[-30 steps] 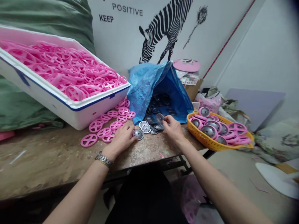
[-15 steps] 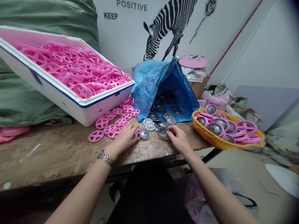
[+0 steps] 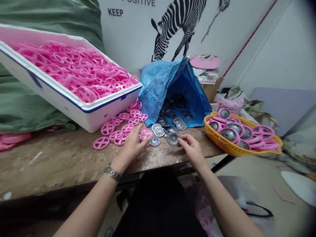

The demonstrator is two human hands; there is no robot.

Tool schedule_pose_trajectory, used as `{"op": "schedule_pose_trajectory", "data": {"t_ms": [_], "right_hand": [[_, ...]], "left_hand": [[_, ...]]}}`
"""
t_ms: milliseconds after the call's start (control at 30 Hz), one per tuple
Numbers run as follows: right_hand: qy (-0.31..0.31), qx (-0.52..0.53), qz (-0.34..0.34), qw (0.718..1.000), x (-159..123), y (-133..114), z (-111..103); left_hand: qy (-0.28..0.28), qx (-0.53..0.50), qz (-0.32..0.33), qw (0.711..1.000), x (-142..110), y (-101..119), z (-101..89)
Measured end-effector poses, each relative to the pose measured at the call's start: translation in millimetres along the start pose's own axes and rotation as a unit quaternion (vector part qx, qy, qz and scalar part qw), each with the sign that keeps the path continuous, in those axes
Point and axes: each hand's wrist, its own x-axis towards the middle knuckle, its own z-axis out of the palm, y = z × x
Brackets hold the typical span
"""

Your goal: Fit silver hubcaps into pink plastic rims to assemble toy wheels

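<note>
My left hand [image 3: 130, 146], with a metal watch on its wrist, grips a pink spoked wheel [image 3: 145, 134] between thumb and fingers. The wheel is tilted up toward me. In my right hand [image 3: 191, 148], a grey hubcap-like disc [image 3: 173, 139] is pinched at its right edge. Another grey disc [image 3: 155, 141] lies on the table between the hands. More grey discs [image 3: 159, 132] spill from the blue bag [image 3: 154, 89] just beyond. Loose pink wheels [image 3: 116, 135] are spread to the left of my left hand.
A white foam box [image 3: 111, 112] heaped with pink wheels leans at the left. On the right, a yellow basket [image 3: 222, 147] holds pink wheels fitted with grey discs. The worn wooden table [image 3: 61, 161] ends at its front edge close to me.
The pink wheel at my left hand has come up into clearer view, tilted between thumb and fingers. My right hand has lifted the grey disc slightly and tilted it toward me.
</note>
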Motion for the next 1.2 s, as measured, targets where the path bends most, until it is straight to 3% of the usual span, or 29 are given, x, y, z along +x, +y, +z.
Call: {"op": "schedule_pose_trajectory", "data": {"t_ms": [100,167,233,367,467,600,733,967,1200], "right_hand": [[-0.002,0.053,0.04,0.998,-9,-12,0],[-0.006,0.089,0.067,0.994,-15,-19,0],[-0.01,0.115,0.082,0.99,-22,-24,0],[-0.029,0.116,0.071,0.99,-35,-31,1],[-0.062,0.085,0.056,0.993,-43,-32,5],[-0.09,0.043,0.035,0.994,-51,-32,12],[-0.086,0.05,0.023,0.995,-58,-27,18],[-0.055,0.079,0.042,0.994,-63,-16,18],[-0.071,0.044,0.018,0.996,-65,-15,14]], "left_hand": [[-0.026,-0.163,-0.078,0.983,-10,17,2.7],[-0.049,-0.273,-0.143,0.95,-18,31,3.9],[-0.081,-0.401,-0.211,0.888,-28,44,4.3],[-0.149,-0.611,-0.303,0.716,-43,59,5.2],[-0.167,-0.662,-0.315,0.659,-52,63,9.1],[-0.175,-0.668,-0.316,0.65,-59,65,16.1],[-0.179,-0.663,-0.306,0.659,-63,69,19.2],[-0.182,-0.611,-0.292,0.713,-67,74,20.7],[-0.155,-0.535,-0.253,0.791,-72,73,22.4]]}}
